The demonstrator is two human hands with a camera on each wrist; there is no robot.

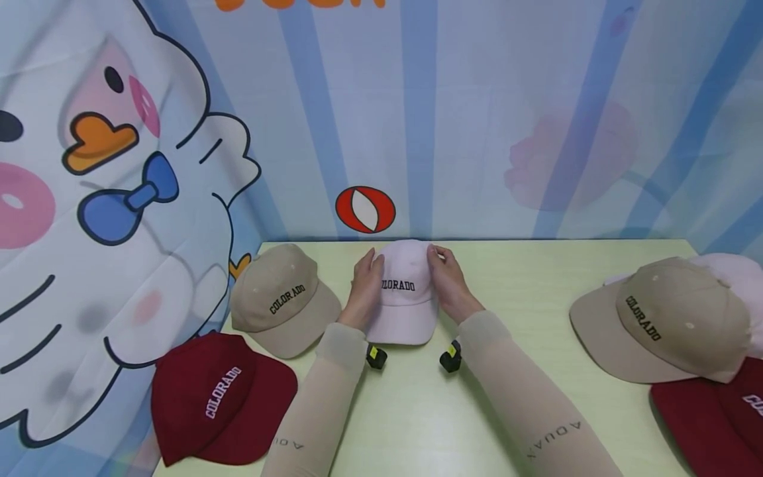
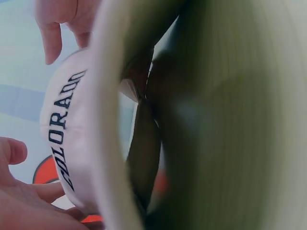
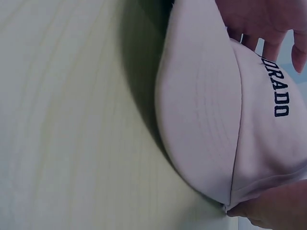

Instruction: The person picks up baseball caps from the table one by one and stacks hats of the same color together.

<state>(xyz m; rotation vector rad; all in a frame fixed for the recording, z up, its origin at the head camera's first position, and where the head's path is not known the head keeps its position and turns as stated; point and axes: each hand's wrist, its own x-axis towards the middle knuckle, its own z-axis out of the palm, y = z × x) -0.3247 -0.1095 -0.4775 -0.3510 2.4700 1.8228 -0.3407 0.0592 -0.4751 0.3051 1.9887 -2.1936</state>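
A pale pink cap [image 1: 406, 311] with dark COLORADO lettering sits at the back middle of the table, its brim facing me. My left hand [image 1: 365, 288] lies against its left side, with the thumb held apart from the crown in the left wrist view. Against the opposite side rests my right hand [image 1: 451, 281]; its fingers touch the cap near the lower edge. The right wrist view shows the brim [image 3: 199, 105] close up, casting a shadow on the tabletop. In the left wrist view the brim's blurred edge [image 2: 106, 115] hides part of the crown.
Left of the pink cap lie a beige cap [image 1: 277, 298] and a dark red cap [image 1: 220, 401]. At the right, another beige cap [image 1: 679, 318] overlaps a pink cap [image 1: 736, 278] and a dark red cap [image 1: 703, 417]. A printed cloth [image 1: 477, 132] hangs behind the pale table [image 1: 518, 278].
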